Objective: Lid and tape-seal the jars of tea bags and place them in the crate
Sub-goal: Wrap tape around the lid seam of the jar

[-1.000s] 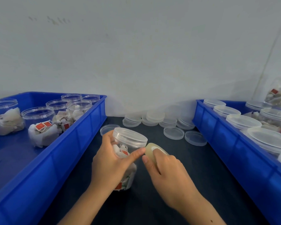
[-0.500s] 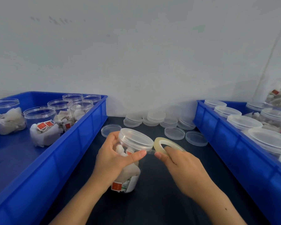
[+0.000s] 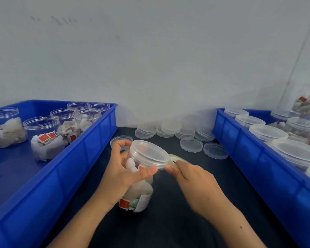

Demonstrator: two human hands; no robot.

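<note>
Between two blue plastic crates [image 3: 89, 140] on dark tabletop [image 3: 168, 226]: left hand [image 3: 122, 174] grips lidded clear tea-bag jar [image 3: 141, 178]; right hand [image 3: 195, 183] pinches clear tape roll [image 3: 174, 161] against lid. Loose clear lids [image 3: 191, 145] at 12 o'clock.

Lidded jar [image 3: 141, 176] in left hand [image 3: 123, 173], tape roll [image 3: 174, 161] in right hand [image 3: 193, 183].

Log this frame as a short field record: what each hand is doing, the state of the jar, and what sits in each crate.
left hand: grips the jar, thumb against the lid rim
right hand: holds the tape roll against the lid edge
jar state: lidded, tilted, on the dark table
left crate: open jars of tea bags
right crate: lidded jars
spare lids: stacked by the wall
</note>
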